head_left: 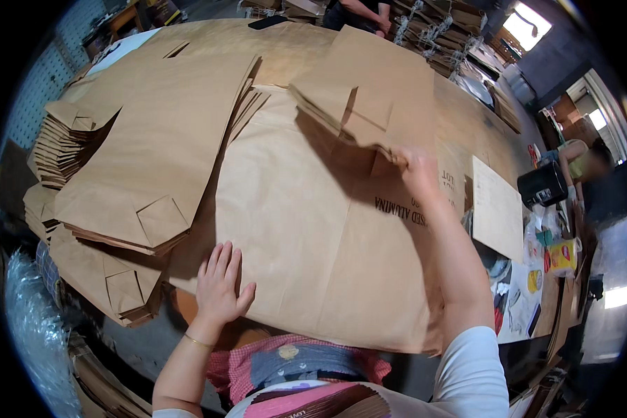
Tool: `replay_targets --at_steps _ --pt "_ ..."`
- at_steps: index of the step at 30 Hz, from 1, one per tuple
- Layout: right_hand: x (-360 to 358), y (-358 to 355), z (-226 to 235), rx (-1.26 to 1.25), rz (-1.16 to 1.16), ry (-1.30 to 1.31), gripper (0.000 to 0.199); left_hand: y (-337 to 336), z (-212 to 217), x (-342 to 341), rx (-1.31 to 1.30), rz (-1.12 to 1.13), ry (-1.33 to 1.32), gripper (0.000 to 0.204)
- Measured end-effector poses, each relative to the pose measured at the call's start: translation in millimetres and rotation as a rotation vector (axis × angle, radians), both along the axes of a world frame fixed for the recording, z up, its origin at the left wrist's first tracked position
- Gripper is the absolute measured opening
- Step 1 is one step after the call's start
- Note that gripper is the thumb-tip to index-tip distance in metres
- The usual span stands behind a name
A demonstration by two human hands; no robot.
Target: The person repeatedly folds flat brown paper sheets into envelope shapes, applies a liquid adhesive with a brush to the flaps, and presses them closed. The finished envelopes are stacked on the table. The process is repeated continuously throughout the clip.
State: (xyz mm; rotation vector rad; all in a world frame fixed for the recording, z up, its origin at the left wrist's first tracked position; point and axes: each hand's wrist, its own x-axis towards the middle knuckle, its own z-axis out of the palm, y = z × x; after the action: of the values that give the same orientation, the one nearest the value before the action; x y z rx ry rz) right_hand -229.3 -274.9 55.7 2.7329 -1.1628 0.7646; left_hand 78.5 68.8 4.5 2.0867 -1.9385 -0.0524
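1. In the head view, the right hand (418, 175) has its fingers closed on the near edge of a raised brown paper sack bundle (386, 66); several layers show along its edge, but I cannot count them.
2. The left hand (221, 285) is open, palm down with fingers extended, at the near left edge of the printed paper sack (285, 209) lying flat on the worktop (460, 125). It grips nothing and seems to rest on the paper.
3. The raised bundle is above the far part of that printed sack, tilted, its near end casting a shadow. A tall paper sack stack (153, 139) stands to the left.
4. The step in hand looks like shifting or laying sacks over the printed one.
5. The next move probably calls for a firm right-hand hold, the left steadying the lower sack, and edges aligned without creasing the folded end.
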Motion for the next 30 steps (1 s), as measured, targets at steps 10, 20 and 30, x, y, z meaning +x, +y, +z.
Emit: replay_targets --at_steps 10,20,30 --pt "-93 281 6 0.814 0.279 0.098 0.068 -15 -12 -22 -0.147 0.118 1.097 0.058" --pt "-105 252 -81 0.77 -0.427 -0.99 0.054 -57 -28 -49 -0.164 0.225 1.265 0.047" --pt "-72 220 -27 0.556 -0.269 -0.159 0.044 -96 58 -71 0.285 -0.118 0.287 0.051"
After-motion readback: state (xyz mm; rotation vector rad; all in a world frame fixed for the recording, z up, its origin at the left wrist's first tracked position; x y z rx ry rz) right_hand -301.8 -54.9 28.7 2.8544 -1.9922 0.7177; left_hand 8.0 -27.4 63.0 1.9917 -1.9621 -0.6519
